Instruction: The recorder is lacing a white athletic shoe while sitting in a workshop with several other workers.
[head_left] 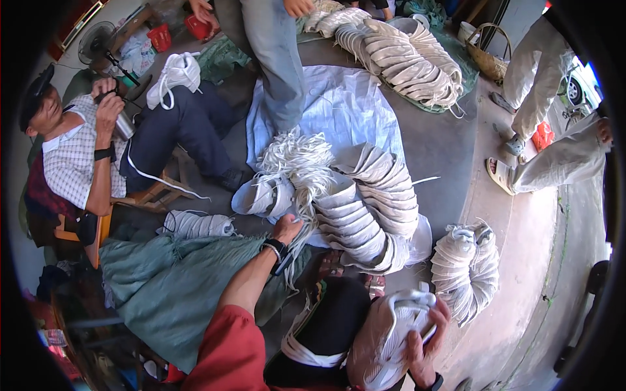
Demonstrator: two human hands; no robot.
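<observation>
Shoe upper (pixel 383 335) sits, in the head view, just left of the gripping fingers of the right hand (pixel 427 342), long axis roughly up-down, toe direction unclear. The left hand (pixel 287 228) closes its fingers on white laces (pixel 297 156), heaped beyond its fingertips.

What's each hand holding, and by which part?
Right hand: white shoe upper, held at its right-hand side as pictured. Left hand: at the white laces; can't tell whether it grips any.
</observation>
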